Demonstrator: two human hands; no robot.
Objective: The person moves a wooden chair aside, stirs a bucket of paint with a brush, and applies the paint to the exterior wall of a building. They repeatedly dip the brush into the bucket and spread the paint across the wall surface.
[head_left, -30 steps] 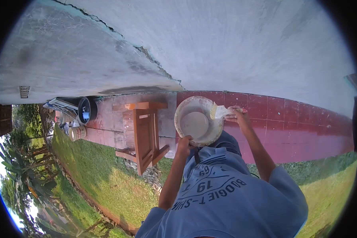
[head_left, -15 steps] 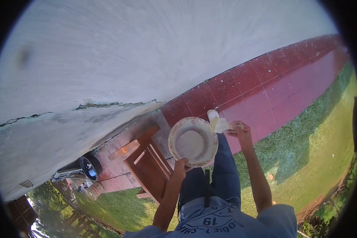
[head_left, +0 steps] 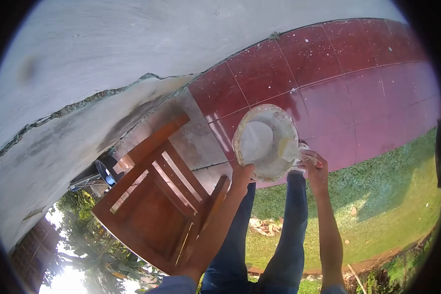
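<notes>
Brush (head_left: 288,149) now down inside bowl (head_left: 259,122)

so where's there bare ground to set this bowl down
The red tiles right of and beyond the bowl, between the wall and the grass, lie bare. The grass right of the legs is open too. It is crowded on the left: the wooden chair stands close by the left hand, with a black bucket behind it.
</notes>
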